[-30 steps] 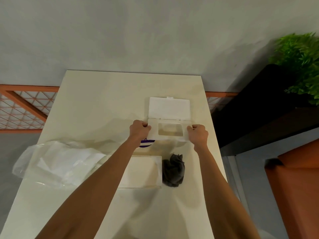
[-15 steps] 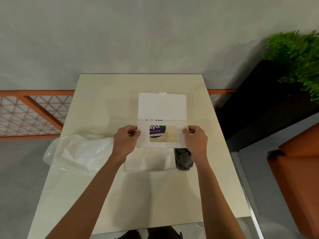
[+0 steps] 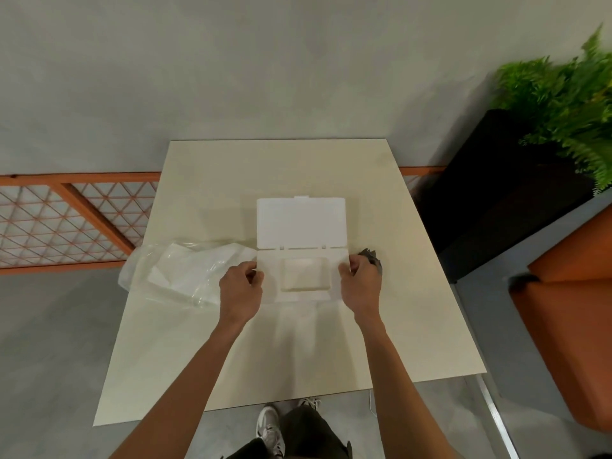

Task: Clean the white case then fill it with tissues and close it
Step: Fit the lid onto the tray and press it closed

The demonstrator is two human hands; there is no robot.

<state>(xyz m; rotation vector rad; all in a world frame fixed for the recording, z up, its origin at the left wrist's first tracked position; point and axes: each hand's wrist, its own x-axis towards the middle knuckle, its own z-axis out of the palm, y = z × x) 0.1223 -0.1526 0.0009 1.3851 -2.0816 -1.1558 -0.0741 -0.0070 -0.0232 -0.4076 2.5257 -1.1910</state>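
The white case [image 3: 303, 273] lies in the middle of the cream table [image 3: 231, 359], its flip lid [image 3: 301, 223] standing open toward the far side. A rectangular opening [image 3: 305, 272] shows in the case top. My left hand [image 3: 241, 291] grips the case's left edge and my right hand [image 3: 361, 286] grips its right edge. The case top sits over the white base below it, which is mostly hidden. A dark cleaning cloth [image 3: 372, 258] peeks out just behind my right hand. A clear plastic bag with white tissues [image 3: 178, 273] lies to the left of the case.
An orange lattice railing [image 3: 66, 220] runs left of the table. A black planter [image 3: 496, 193] with a green fern [image 3: 563, 101] stands at the right, and an orange seat [image 3: 569, 326] sits nearer. My shoes [image 3: 270, 429] show below the table's near edge.
Both hands have brought the case top toward me and down onto the white base, which it now covers. The purple label seen through the opening is no longer visible.
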